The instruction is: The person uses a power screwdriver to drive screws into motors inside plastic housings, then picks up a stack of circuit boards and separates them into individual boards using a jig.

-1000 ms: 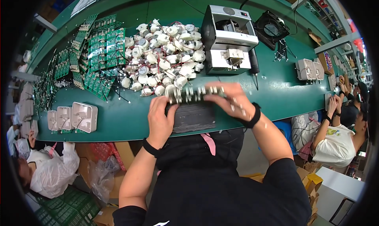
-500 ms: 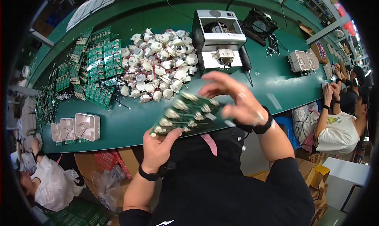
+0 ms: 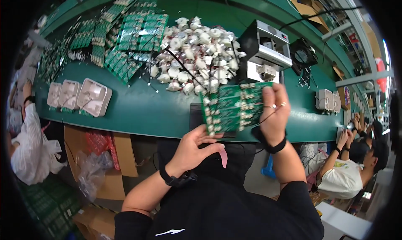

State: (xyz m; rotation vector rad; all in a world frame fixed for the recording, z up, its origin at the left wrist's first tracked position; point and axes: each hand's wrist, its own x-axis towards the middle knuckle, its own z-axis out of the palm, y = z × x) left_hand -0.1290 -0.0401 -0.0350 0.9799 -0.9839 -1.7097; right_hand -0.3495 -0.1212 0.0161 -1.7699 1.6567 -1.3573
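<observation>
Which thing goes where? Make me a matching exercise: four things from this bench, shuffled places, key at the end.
1. Green circuit panel
2. Pale open boxes
3. Heap of white parts
4. Black fan

A. Near the front edge of the green bench, at left
B. Just right of the black-and-silver machine
C. Held in the right hand
D. Between the circuit-board pile and the machine

Pairs: 1-C, 2-A, 3-D, 4-B

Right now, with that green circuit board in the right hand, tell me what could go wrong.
The right hand grips the green circuit board at its right end, while the thumb of the left hand is spread clear of it, so the board might tip or slip. The black wires jutting from its far side cross the view of the pile of white parts and could snag there.
</observation>
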